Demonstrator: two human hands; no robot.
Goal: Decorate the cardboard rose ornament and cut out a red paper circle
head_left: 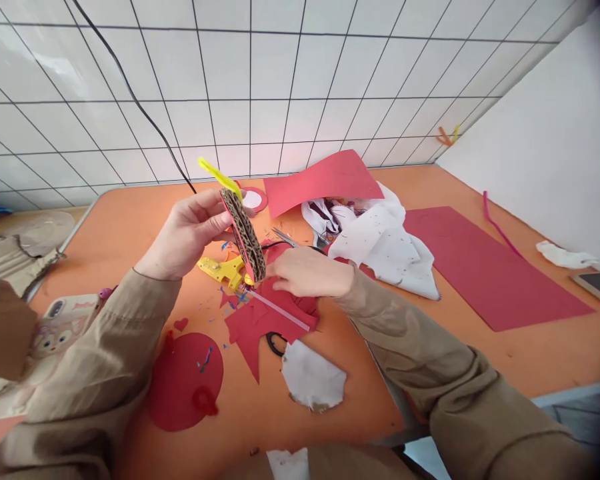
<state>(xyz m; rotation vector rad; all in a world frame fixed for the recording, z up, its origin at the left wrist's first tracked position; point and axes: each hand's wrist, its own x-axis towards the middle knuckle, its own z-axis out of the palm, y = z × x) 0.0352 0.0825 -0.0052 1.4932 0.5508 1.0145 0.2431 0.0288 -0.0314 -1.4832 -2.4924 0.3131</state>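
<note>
My left hand pinches a stack of corrugated cardboard with a red face, held up on edge above the table. A bent yellow strip sticks out from its top. My right hand is at the lower right edge of the cardboard, its fingertips partly hidden; whether it grips anything does not show. Under the cardboard lies a yellow glue gun with a clear glue stick. Red paper scraps spread below my right hand.
A red disc lies at the front left, near a phone and cardboard pieces. Scissors, crumpled white cloth and red sheets lie behind and right. A black cable hangs along the tiled wall.
</note>
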